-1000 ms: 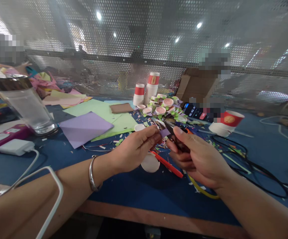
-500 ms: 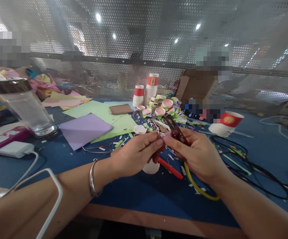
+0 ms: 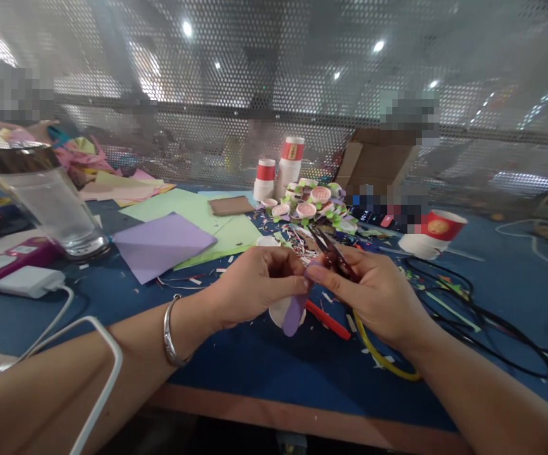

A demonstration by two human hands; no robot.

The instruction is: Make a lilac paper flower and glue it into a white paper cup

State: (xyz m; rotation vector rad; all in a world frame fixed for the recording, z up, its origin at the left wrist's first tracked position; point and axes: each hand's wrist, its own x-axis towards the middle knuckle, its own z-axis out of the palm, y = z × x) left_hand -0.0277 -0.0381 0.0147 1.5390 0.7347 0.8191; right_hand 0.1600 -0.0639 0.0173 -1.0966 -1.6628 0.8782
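Note:
A small purple paper strip [image 3: 294, 316] with a rounded lower end hangs between my hands. My left hand [image 3: 259, 281], with a silver bangle at its wrist, is closed with thumb and fingertips at the strip's edge. My right hand [image 3: 373, 284] is wrapped round dark-bladed scissors [image 3: 330, 249], whose blades point up and away; its thumb also presses the strip's top end. Below that hand curves a yellow band [image 3: 382, 359]; whether it belongs to the scissors I cannot tell. Beneath the strip lies a white round piece [image 3: 279, 315], next to a red stick-like object [image 3: 328, 320].
Purple paper [image 3: 164, 246] and green sheets [image 3: 160, 212] lie left of centre. Farther back are a heap of decorated paper discs [image 3: 311, 205] and stacked paper cups [image 3: 290, 164]. A glass [image 3: 55, 208] stands left; black cables [image 3: 487, 322] and a tipped cup [image 3: 437, 230] are right.
The purple strip now hangs down in plain sight between my hands, where only a bit of it showed before. My left fingers have uncurled somewhat and the hand has shifted slightly left.

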